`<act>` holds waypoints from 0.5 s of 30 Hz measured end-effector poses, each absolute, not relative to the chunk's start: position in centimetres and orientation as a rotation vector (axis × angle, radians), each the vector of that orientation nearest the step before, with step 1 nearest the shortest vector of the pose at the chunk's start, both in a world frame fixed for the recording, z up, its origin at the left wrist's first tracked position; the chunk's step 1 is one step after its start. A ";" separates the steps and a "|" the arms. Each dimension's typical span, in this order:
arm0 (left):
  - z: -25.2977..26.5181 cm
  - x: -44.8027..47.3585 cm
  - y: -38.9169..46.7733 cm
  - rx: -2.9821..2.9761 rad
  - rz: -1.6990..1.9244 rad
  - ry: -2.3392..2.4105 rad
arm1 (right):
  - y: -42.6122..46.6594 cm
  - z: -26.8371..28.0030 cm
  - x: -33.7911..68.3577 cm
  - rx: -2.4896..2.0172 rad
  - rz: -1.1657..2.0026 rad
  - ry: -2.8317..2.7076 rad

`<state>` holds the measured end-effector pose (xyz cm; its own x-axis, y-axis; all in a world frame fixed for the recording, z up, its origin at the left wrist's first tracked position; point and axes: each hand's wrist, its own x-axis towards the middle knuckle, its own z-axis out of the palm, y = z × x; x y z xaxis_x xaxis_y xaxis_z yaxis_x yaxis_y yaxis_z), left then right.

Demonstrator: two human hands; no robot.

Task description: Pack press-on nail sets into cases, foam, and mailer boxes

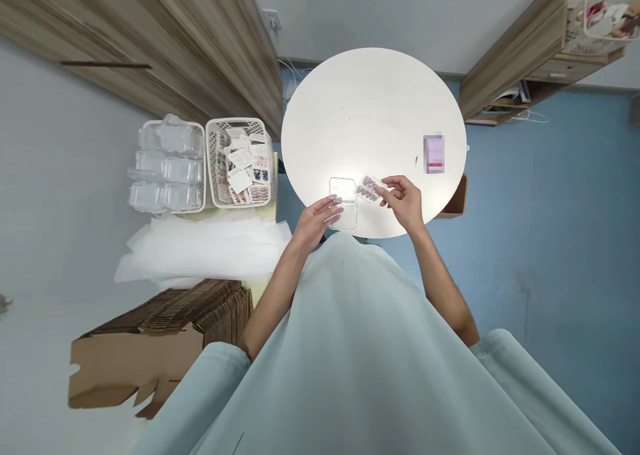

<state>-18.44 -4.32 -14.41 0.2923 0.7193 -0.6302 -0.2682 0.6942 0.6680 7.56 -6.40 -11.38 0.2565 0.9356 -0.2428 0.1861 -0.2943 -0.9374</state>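
A clear plastic case (343, 223) lies opened out near the front edge of the round white table (370, 102), its two halves joined at the middle. My left hand (314, 223) grips it from the left, fingers reaching over the hinge area. Just right of the case, my right hand (404, 202) pinches a card of press-on nails (369, 188) between thumb and fingers. Rows of glossy mauve nails show on the card, which is tilted and close to the case's upper half.
A pink-purple pack (434, 154), blurred out, lies at the table's right. Left of the table stand a white basket of nail cards (212, 168) and another basket with clear plastic boxes (170, 168). White sheets (210, 248) and flattened cardboard boxes (145, 358) lie nearer me.
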 end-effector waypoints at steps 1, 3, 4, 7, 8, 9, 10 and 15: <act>-14.5 -18.2 -4.3 0.484 0.693 1.080 | -6.5 -10.5 7.1 -1.645 1.135 -1.056; -14.7 -18.0 -4.4 0.469 0.701 1.065 | -6.6 -9.2 6.1 -1.595 1.201 -1.114; -14.7 -17.9 -4.5 0.461 0.708 1.055 | -6.7 -8.8 5.5 -1.585 1.236 -1.156; -14.7 -17.9 -4.6 0.444 0.727 1.015 | -6.7 -8.6 4.4 -1.586 1.305 -1.290; -14.7 -18.0 -4.7 0.443 0.731 1.004 | -6.7 -8.8 4.1 -1.591 1.311 -1.332; -14.6 -18.1 -4.7 0.443 0.732 0.998 | -6.8 -9.0 4.0 -1.596 1.310 -1.369; -14.5 -18.2 -4.8 0.445 0.734 0.998 | -6.8 -9.3 3.8 -1.602 1.304 -1.404; -14.2 -18.7 -5.6 0.453 0.755 1.014 | -7.3 -10.5 3.5 -1.630 1.275 -1.536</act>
